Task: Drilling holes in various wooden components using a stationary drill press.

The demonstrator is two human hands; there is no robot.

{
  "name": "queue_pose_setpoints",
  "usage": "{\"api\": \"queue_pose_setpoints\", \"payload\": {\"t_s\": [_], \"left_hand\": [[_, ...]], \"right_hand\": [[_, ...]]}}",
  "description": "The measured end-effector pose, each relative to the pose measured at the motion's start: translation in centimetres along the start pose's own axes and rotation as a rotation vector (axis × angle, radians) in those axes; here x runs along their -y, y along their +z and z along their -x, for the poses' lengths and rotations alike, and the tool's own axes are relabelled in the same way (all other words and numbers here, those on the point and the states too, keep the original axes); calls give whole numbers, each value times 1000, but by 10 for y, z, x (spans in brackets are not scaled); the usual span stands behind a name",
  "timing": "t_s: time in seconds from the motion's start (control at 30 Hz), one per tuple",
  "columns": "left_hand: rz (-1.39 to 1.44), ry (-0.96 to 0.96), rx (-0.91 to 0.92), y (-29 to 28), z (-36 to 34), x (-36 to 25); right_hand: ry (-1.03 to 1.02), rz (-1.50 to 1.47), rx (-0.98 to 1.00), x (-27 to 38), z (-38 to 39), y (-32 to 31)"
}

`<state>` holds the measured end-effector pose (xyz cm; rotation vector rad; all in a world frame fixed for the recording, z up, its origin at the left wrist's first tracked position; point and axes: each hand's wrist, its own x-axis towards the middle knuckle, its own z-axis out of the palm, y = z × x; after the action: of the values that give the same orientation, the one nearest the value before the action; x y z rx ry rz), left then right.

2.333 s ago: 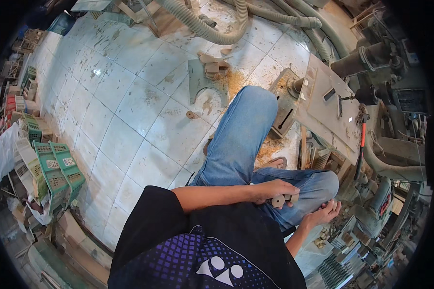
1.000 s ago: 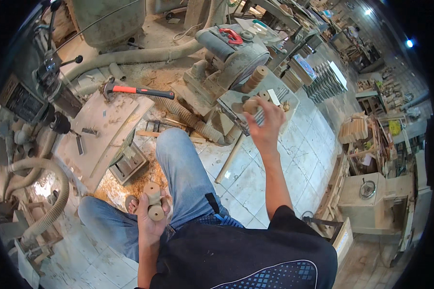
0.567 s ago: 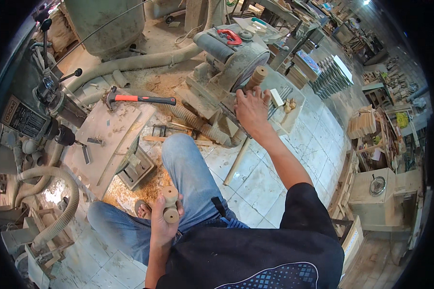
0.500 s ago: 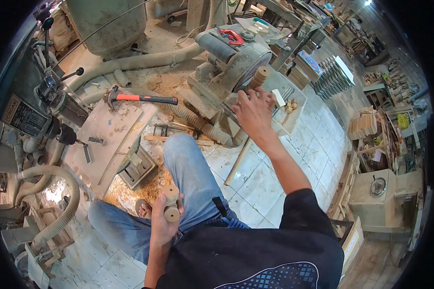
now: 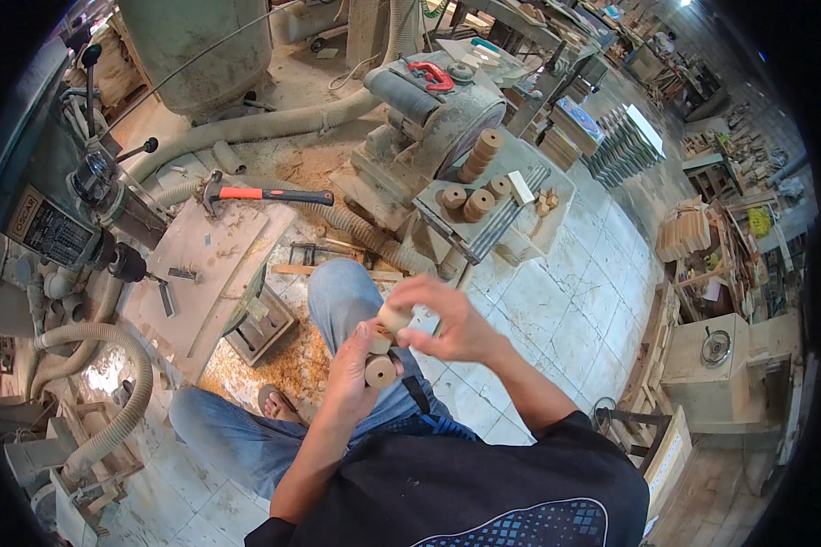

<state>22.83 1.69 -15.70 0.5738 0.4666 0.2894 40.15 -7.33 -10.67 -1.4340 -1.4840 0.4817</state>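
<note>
My left hand [image 5: 348, 383] is wrapped round short drilled wooden cylinders [image 5: 380, 371] in front of my jeans-clad knee. Right beside it, my right hand [image 5: 452, 324] has its thumb and fingers curled round another pale wooden cylinder [image 5: 394, 318], close against the pieces in the left hand; whether they touch is unclear. Beyond my hands, a sanding machine [image 5: 452, 128] has a grooved metal table [image 5: 479, 235] bearing a tall stack of wooden discs [image 5: 481, 155], shorter round pieces [image 5: 477, 206], a pale block [image 5: 521, 188] and small wood scraps [image 5: 545, 202].
To the left stand a drill press [image 5: 100, 187] and a dusty board [image 5: 201, 260] with a red-and-black hammer [image 5: 269, 195]. Ribbed hoses [image 5: 96, 337] snake around them. Tiled floor [image 5: 575, 292] lies to the right, with wood stacks [image 5: 680, 232] and a boxy machine [image 5: 702, 374] further right.
The view has swung rightward since the oldest frame. My right hand has come down from the sander's table with a wooden piece to my left hand, which is raised slightly.
</note>
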Motion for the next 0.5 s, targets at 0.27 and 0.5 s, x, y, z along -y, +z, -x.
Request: {"api": "queue_pose_setpoints", "payload": {"t_s": [0.27, 0.5], "left_hand": [[213, -124, 14, -12, 18, 3], [76, -58, 36, -22, 23, 3]], "right_hand": [[104, 1037, -110, -49, -65, -91], [291, 1335, 49, -79, -79, -94]]}}
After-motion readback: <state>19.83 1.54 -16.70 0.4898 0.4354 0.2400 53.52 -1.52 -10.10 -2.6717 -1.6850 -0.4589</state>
